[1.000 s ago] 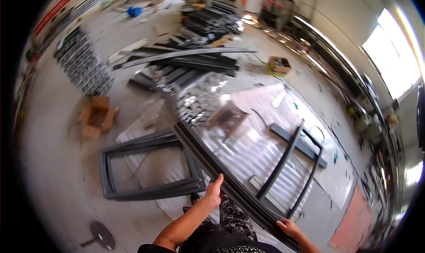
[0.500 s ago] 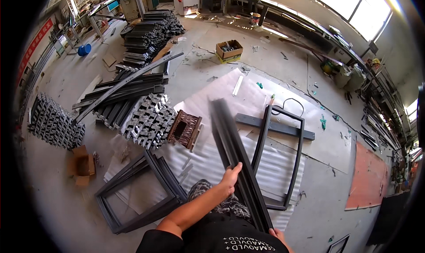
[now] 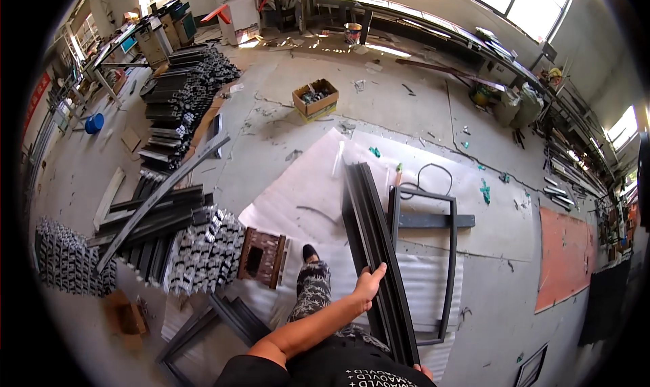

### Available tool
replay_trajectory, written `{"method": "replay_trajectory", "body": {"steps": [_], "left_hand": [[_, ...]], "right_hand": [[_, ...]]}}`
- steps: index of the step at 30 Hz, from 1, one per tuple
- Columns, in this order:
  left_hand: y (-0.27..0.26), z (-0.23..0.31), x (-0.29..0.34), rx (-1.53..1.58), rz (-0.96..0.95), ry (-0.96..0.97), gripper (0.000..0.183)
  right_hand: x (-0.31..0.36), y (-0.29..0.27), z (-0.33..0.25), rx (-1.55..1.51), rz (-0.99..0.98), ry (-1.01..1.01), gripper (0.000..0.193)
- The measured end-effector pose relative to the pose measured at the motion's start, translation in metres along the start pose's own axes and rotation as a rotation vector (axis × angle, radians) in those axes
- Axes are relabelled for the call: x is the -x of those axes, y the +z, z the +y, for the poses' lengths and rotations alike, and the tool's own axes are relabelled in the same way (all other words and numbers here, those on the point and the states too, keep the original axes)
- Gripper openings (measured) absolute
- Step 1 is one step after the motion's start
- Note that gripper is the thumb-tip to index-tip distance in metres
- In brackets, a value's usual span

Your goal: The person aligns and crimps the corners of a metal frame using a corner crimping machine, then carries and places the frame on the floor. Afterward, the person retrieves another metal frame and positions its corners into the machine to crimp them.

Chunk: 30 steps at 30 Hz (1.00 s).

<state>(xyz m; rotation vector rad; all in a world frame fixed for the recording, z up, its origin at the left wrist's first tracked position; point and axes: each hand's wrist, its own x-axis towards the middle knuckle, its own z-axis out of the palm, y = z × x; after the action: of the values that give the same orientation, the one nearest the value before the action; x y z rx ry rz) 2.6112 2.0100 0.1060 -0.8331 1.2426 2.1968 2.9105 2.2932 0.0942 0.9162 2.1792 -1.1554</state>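
Note:
A bundle of long dark grey metal profiles (image 3: 376, 238) slants away in front of my body, its far end above the white floor sheet. My left hand (image 3: 370, 284) is closed round its left side near the middle. At the near end my right hand (image 3: 424, 372) grips the profiles low by my shirt; only a few of its fingers show. Just right of the bundle lies a dark frame with one curved side (image 3: 452, 265). A grey bar (image 3: 437, 221) lies across the floor under that frame.
Dark frames (image 3: 233, 319) are stacked by my left leg. Beyond them stand a brown slatted piece (image 3: 265, 258) and piles of metal profiles (image 3: 203, 248). A cardboard box of small parts (image 3: 315, 100) sits ahead. An orange-red sheet (image 3: 565, 258) lies at right, and a long bench runs along the wall.
The view has tilted up and turned, so the floor things sit lower and further left. My foot now shows ahead. Both hands keep their hold on the profiles.

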Motion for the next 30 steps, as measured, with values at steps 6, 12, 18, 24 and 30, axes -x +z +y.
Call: {"method": "replay_trajectory", "body": {"steps": [6, 12, 18, 24, 30], "left_hand": [[-0.022, 0.143, -0.107, 0.042, -0.021, 0.005, 0.057], [-0.041, 0.308, -0.197, -0.001, -0.013, 0.171, 0.058], [-0.066, 0.479, -0.237, 0.065, 0.050, 0.234, 0.057], [-0.147, 0.587, -0.398, 0.399, 0.074, 0.266, 0.038], [-0.199, 0.776, -0.424, 0.507, 0.152, 0.288, 0.034]], "right_hand": [[-0.060, 0.041, -0.158, -0.040, 0.077, 0.043, 0.041], [-0.154, 0.072, -0.304, 0.040, 0.154, -0.084, 0.041], [-0.240, 0.101, -0.498, 0.222, 0.016, -0.177, 0.052], [-0.372, 0.142, -0.695, 0.380, -0.126, -0.389, 0.054], [-0.458, 0.150, -0.948, 0.651, -0.278, -0.511, 0.063]]}}
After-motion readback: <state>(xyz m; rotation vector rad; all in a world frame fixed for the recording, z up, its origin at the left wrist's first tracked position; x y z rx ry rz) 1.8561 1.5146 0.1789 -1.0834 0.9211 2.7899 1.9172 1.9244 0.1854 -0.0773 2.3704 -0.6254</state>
